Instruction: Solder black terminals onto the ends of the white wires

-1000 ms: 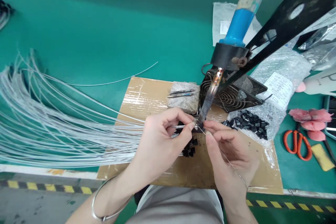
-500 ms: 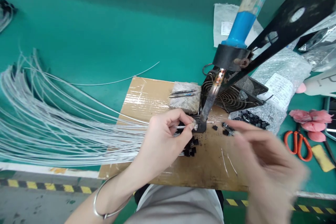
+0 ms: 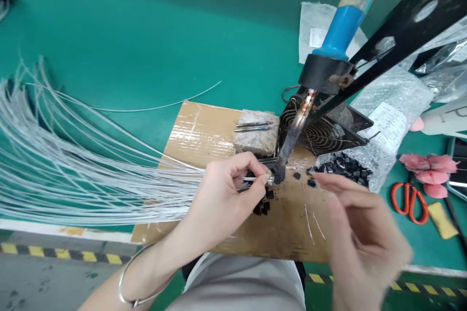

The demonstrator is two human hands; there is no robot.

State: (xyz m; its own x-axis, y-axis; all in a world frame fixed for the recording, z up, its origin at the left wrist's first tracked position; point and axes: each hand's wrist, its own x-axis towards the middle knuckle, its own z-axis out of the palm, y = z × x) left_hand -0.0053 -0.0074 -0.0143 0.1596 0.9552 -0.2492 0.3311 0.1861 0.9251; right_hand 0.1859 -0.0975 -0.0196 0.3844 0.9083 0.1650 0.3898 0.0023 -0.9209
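Note:
My left hand (image 3: pixel 224 194) pinches the end of a thin white wire (image 3: pixel 251 178) and holds it against the tip of a fixed soldering iron (image 3: pixel 292 138) with a blue handle. That wire comes from a large fan of white wires (image 3: pixel 73 170) spreading left. My right hand (image 3: pixel 359 233) hovers blurred over the cardboard mat (image 3: pixel 204 129), fingers loosely apart, near a pile of small black parts (image 3: pixel 343 167). Two short wire offcuts (image 3: pixel 313 226) lie on the mat below the iron. More black parts (image 3: pixel 263 204) sit under my left hand.
A black fan grille (image 3: pixel 321 133) stands behind the iron, with a grey block (image 3: pixel 255 138) carrying two metal pins beside it. Orange scissors (image 3: pixel 408 201), pink items (image 3: pixel 426 163) and plastic bags (image 3: pixel 394 102) lie right. A black bracket (image 3: pixel 401 34) crosses the top right.
My right hand let go of the thin solder strand at the iron tip and pulled back to the right. The left hand keeps the wire at the tip. The view shifted slightly.

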